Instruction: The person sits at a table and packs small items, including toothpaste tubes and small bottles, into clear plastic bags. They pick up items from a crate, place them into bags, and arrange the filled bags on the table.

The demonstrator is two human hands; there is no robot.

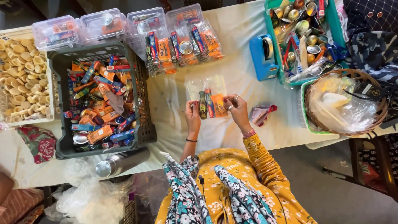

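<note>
Both my hands hold a clear plastic bag (207,96) above the white cloth-covered table (232,74). Inside the bag stand a small dark bottle (202,106), a blue packet (209,103) and an orange packet (219,105). My left hand (192,115) pinches the bag's left side. The right side is gripped by my right hand (236,108), which wears rings and a bangle.
A grey crate (59,103) full of packets sits at left, beside a tray of clay cups (20,79). Filled clear bags (182,39) line the far edge. A blue tape dispenser (263,56), a teal bin (282,62), a wicker basket (369,118) and a steel flask (120,161) are nearby.
</note>
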